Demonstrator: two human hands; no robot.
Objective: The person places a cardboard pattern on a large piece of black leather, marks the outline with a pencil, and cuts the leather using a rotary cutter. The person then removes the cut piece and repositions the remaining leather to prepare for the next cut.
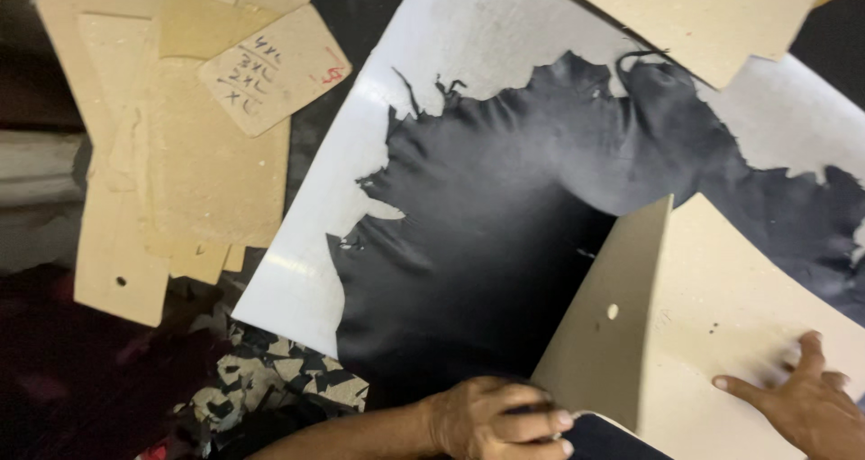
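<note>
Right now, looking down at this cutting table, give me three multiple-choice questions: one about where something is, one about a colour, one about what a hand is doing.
1. Where does the stack of cardboard patterns lie?
A. upper left
B. lower right
C. centre

2. What colour is the hide spread on the white board?
A. red
B. black
C. green

3. How does the right hand rest on the large cardboard pattern?
A. clenched in a fist
B. flat, fingers spread
C. lifted clear of it

Answers: 1 A, the stack fills the upper left corner. 2 B, the hide is black against the white board. 3 B, the palm lies flat on the pattern, while the left hand grips the lower edge.
</note>
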